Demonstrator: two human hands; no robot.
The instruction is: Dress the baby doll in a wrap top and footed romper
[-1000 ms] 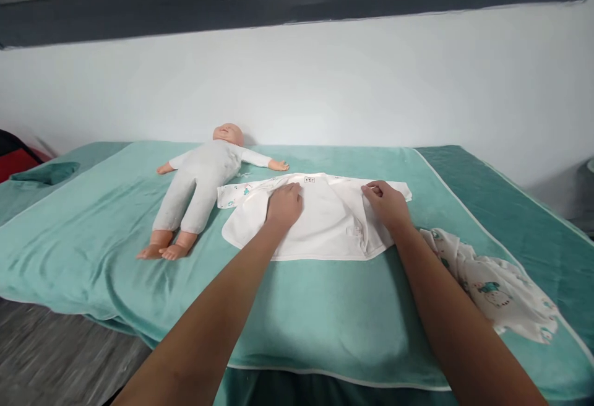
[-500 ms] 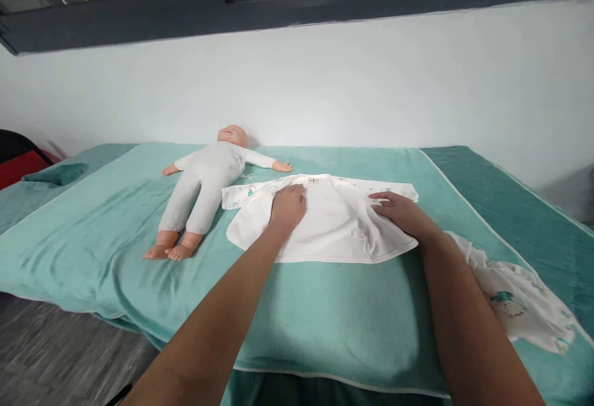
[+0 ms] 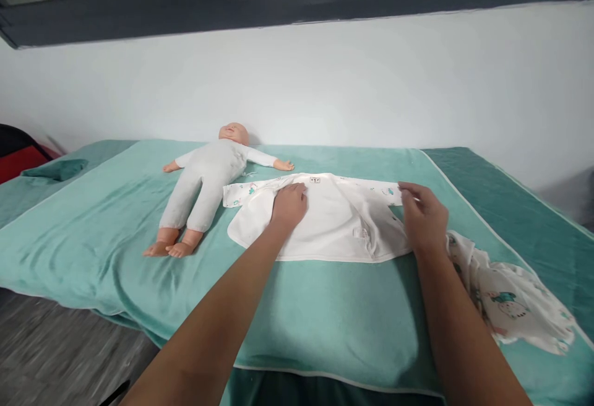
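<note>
A white baby shirt [image 3: 325, 220] with small green prints on its sleeves lies spread out, inside-out or opened, I cannot tell which. My left hand [image 3: 289, 204] rests on its upper left part, fingers laid on the cloth. At the end of the right sleeve [image 3: 378, 190], my right hand [image 3: 423, 215] has thumb and fingers pinched on the cuff. To the left, a baby doll [image 3: 208, 168] in a white body lies on its back with arms spread, one of its hands near the shirt's collar.
Green cloth [image 3: 334, 313] covers the bed. A crumpled white printed garment [image 3: 515, 301] lies by my right forearm. Behind the bed stands a white wall [image 3: 325, 84] below a dark window frame [image 3: 297, 7]. A red and black item [image 3: 21, 155] is at far left.
My right hand has moved from the shirt's right side out to the sleeve end and taken hold of the cuff. My left hand stays in place on the shirt.
</note>
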